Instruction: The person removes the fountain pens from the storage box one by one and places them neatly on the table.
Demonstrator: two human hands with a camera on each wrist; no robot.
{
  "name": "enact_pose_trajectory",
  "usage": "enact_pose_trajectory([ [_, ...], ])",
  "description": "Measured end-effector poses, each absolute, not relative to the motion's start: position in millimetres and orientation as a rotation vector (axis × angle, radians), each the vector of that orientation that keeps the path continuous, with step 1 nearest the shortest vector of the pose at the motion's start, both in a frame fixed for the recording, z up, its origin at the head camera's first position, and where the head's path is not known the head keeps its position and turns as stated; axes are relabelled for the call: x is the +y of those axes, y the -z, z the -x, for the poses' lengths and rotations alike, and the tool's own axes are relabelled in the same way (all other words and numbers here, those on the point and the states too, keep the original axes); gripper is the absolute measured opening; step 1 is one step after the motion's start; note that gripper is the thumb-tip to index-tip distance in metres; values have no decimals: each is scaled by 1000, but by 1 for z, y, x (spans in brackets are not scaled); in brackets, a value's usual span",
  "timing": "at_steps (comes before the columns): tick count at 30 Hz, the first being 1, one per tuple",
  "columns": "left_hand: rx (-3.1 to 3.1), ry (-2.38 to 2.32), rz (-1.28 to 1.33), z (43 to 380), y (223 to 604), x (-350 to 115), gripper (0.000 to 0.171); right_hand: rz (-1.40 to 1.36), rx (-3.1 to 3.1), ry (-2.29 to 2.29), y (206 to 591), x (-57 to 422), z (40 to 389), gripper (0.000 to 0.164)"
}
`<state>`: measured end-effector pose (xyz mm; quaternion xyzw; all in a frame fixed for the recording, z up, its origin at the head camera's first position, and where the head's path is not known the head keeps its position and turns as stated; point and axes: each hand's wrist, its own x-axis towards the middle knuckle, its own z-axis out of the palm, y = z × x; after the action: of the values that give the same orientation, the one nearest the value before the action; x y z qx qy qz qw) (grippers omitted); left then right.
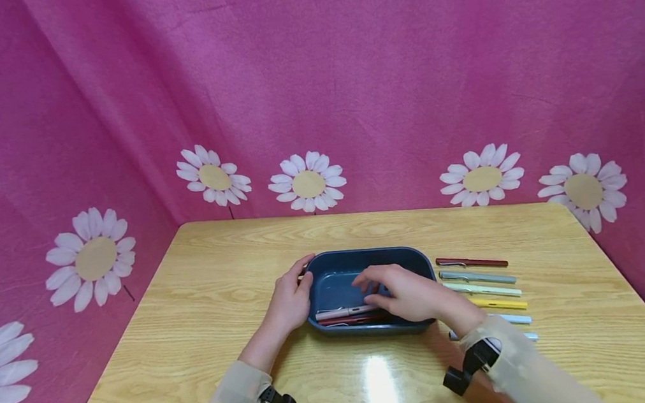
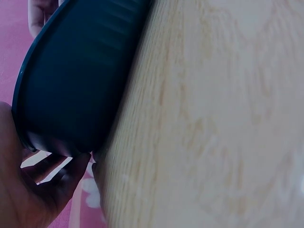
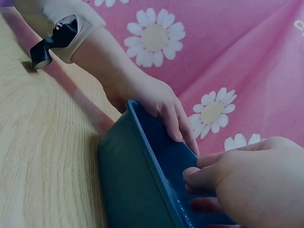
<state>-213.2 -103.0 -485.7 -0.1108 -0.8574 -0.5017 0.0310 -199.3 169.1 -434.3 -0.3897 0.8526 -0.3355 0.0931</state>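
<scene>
A dark blue rectangular bin stands on the table. My left hand grips its left end, the thumb over the rim inside and the fingers against the outside; the left wrist view shows the hand at the end wall. Inside, along the near wall, lie a pale pinkish pen and dark red pen shapes, partly covered by my right hand. That hand reaches in over the right rim with loosely bent fingers. In the right wrist view nothing shows between its thumb and fingers.
Right of the bin several pens lie in a column: dark red, grey-blue, pale green, yellow and light blue ones, partly behind the right forearm. A pink flowered cloth hangs behind the wooden table.
</scene>
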Motion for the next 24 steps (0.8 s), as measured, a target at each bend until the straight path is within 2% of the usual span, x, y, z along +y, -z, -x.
enact_pose_trajectory([
  [12,-2671,1562,296,213,487,-104,43,1112,2518,915,444,153,211,31],
  [24,-2687,1575,288,213,486,-103,43,1134,2515,847,457,143,217,23],
])
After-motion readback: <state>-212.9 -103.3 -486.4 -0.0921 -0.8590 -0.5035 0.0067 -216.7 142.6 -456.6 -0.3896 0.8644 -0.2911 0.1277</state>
